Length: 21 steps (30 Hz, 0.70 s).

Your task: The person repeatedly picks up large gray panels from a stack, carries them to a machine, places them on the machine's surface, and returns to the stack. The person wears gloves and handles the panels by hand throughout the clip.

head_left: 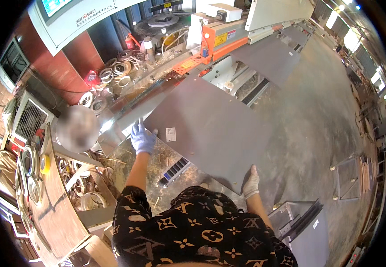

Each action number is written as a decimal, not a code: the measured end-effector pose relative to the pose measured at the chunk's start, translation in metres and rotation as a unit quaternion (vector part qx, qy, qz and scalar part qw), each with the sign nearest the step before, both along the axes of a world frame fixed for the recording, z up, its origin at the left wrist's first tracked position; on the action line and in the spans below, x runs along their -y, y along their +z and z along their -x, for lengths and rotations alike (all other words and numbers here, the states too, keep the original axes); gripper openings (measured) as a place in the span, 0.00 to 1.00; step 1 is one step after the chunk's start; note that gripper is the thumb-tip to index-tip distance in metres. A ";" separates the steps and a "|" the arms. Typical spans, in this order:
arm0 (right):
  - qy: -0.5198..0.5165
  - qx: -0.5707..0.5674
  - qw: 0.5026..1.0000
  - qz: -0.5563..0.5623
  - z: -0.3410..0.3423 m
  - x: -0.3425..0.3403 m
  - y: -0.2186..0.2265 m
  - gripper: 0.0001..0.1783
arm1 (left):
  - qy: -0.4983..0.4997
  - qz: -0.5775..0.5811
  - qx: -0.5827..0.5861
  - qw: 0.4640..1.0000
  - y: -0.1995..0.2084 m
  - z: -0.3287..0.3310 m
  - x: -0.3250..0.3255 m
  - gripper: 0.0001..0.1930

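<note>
A large grey-brown rectangular panel [206, 120] lies in front of me, with a small white label [170, 134] near its left edge. At that left edge is my left hand [142, 140] in a pale blue glove. Its fingers stretch forward beside a shiny metal guide [128, 129], and its thumb is apart, against the panel's edge. My right hand [251, 183], in a whitish glove, grips the panel's near right corner; its fingers under the board are hidden. Below the panel's left side shows a short roller support [174, 171].
An orange-and-white machine [215, 40] stands ahead, with another grey panel [268, 55] farther along it. Rolls of edge banding [115, 71] lie at the left, beside a wooden board [55, 204]. Labelled panels [308, 236] are near my right side. A metal frame [348, 178] stands farther right.
</note>
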State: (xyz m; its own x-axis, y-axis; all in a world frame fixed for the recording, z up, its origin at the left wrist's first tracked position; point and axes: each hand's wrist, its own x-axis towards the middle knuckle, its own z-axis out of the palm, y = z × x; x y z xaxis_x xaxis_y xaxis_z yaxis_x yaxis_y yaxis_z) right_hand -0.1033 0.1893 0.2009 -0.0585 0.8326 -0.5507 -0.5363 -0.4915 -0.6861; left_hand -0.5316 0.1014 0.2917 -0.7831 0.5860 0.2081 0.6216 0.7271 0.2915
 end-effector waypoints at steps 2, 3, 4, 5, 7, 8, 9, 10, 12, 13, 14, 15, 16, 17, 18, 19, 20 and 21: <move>-0.002 -0.045 0.999 0.003 -0.004 -0.005 -0.008 0.27 | -0.073 -0.005 0.054 0.996 -0.004 0.033 -0.015 0.36; 0.037 -0.047 0.998 -0.021 -0.006 -0.004 -0.003 0.30 | -0.071 0.000 0.073 0.995 -0.006 0.041 -0.021 0.33; 0.050 -0.046 0.997 -0.028 -0.006 -0.006 0.001 0.31 | -0.069 0.000 0.090 0.993 -0.004 0.048 -0.030 0.31; 0.063 -0.045 0.996 -0.036 -0.005 -0.007 0.004 0.31 | -0.068 0.001 0.108 0.992 -0.004 0.054 -0.037 0.29; 0.077 -0.046 0.995 -0.036 -0.003 -0.009 0.007 0.32 | -0.068 -0.002 0.164 0.984 -0.006 0.069 -0.045 0.27; 0.077 -0.046 0.996 -0.030 -0.002 -0.010 0.009 0.32 | -0.068 -0.004 0.193 0.979 -0.009 0.072 -0.047 0.27; 0.074 -0.050 0.996 -0.023 0.001 -0.010 0.011 0.33 | -0.055 -0.022 0.200 0.978 0.004 0.065 -0.049 0.26; 0.064 -0.043 0.997 -0.006 0.005 -0.010 0.012 0.33 | -0.042 -0.019 0.186 0.982 0.004 0.065 -0.052 0.27; 0.048 -0.028 0.998 0.025 0.015 -0.012 0.018 0.35 | -0.012 -0.015 0.157 0.987 0.001 0.065 -0.057 0.28; 0.047 -0.041 0.998 0.026 0.025 -0.011 0.028 0.35 | 0.019 -0.035 0.107 0.993 -0.005 0.062 -0.059 0.30; 0.046 -0.055 0.997 0.027 0.037 -0.009 0.037 0.35 | 0.050 -0.055 0.056 0.996 -0.017 0.055 -0.060 0.31; 0.042 -0.069 0.996 0.028 0.044 -0.008 0.042 0.35 | 0.079 -0.075 0.004 0.994 -0.028 0.047 -0.061 0.33; 0.030 -0.066 0.996 0.053 0.045 -0.011 0.030 0.34 | 0.006 -0.112 -0.046 0.993 -0.036 0.038 -0.060 0.39; 0.019 -0.064 0.995 0.079 0.048 -0.017 0.007 0.33 | -0.015 -0.159 -0.052 0.986 -0.043 0.026 -0.065 0.41; 0.014 -0.063 0.992 0.108 0.053 -0.021 -0.010 0.32 | -0.028 -0.203 -0.060 0.977 -0.048 0.011 -0.066 0.44; 0.018 -0.109 0.987 0.115 0.058 -0.026 -0.017 0.28 | -0.018 -0.233 0.024 0.972 -0.049 -0.006 -0.065 0.46; 0.041 -0.093 0.991 0.089 0.065 -0.032 -0.022 0.29 | -0.008 -0.260 0.108 0.959 -0.050 -0.022 -0.065 0.49; 0.065 -0.077 0.993 0.063 0.075 -0.038 -0.024 0.29 | 0.015 -0.271 0.202 0.941 -0.054 -0.033 -0.068 0.53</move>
